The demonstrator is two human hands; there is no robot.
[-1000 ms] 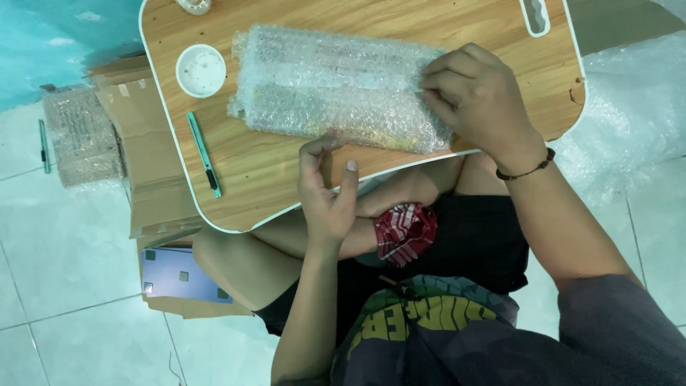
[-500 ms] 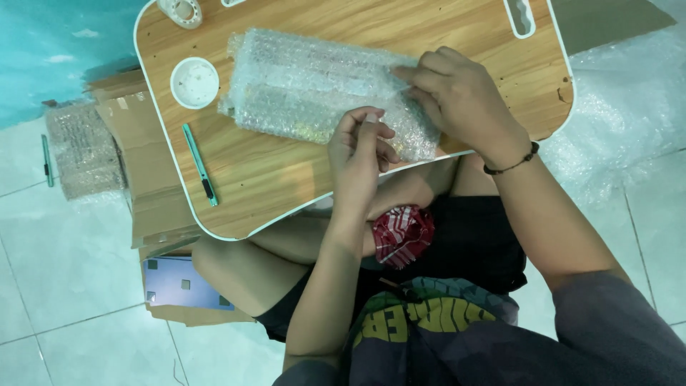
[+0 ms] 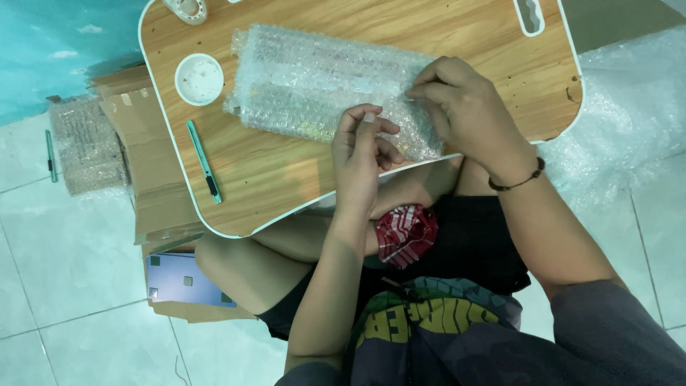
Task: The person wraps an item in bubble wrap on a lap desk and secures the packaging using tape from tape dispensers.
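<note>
A long bubble-wrapped package [image 3: 321,89] lies across a wooden lap table [image 3: 286,179] that rests over my legs. My right hand [image 3: 468,111], a dark bracelet at its wrist, grips the package's right end with its fingertips pinching the wrap. My left hand [image 3: 361,154] has its fingers curled and pinched on the package's near edge, just left of my right hand. What is inside the wrap is hidden.
A white round lid [image 3: 199,78], a teal utility knife [image 3: 204,161] and a tape dispenser [image 3: 187,8] sit on the table's left part. On the tiled floor are flattened cardboard [image 3: 136,143], a wrapped bundle [image 3: 86,146], a blue sheet [image 3: 182,280] and loose bubble wrap [image 3: 622,121].
My left hand rose from the table's near edge and came onto the package beside my right hand. The right hand stayed on the package's end.
</note>
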